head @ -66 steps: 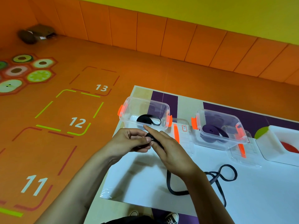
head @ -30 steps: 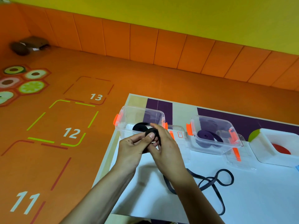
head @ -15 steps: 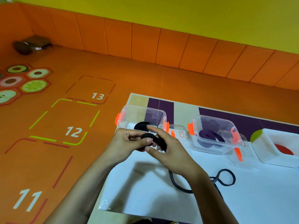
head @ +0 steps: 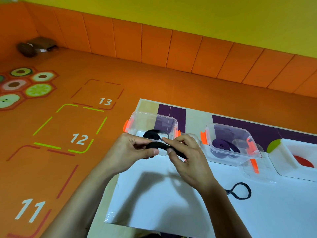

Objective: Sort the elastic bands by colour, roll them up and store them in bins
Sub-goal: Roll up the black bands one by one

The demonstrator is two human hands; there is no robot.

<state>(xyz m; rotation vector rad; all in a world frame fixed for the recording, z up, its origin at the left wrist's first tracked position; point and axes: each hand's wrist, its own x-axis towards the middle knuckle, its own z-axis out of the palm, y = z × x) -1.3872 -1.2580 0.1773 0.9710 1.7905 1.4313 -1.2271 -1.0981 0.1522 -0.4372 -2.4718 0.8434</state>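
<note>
A black elastic band [head: 158, 145] is stretched between my two hands above the white sheet. My left hand [head: 132, 150] pinches its rolled end, and my right hand [head: 186, 158] grips the strip beside it. The band's loose tail [head: 241, 193] lies looped on the sheet behind my right forearm. Just beyond my hands stands a clear bin [head: 137, 124] with orange clips, and a rolled black band [head: 151, 134] lies inside. A second clear bin [head: 228, 133] to the right holds rolled purple bands [head: 223, 146].
A white bin [head: 284, 152] with a red band [head: 302, 163] stands at the right edge. Clear lids [head: 257, 174] lie by the bins. The white sheet [head: 154, 203] covers the table; its left edge drops to an orange floor with numbered squares.
The roll in my hands has grown and turned while the tail on the sheet has shortened and slid toward my right arm. The view shifted slightly.
</note>
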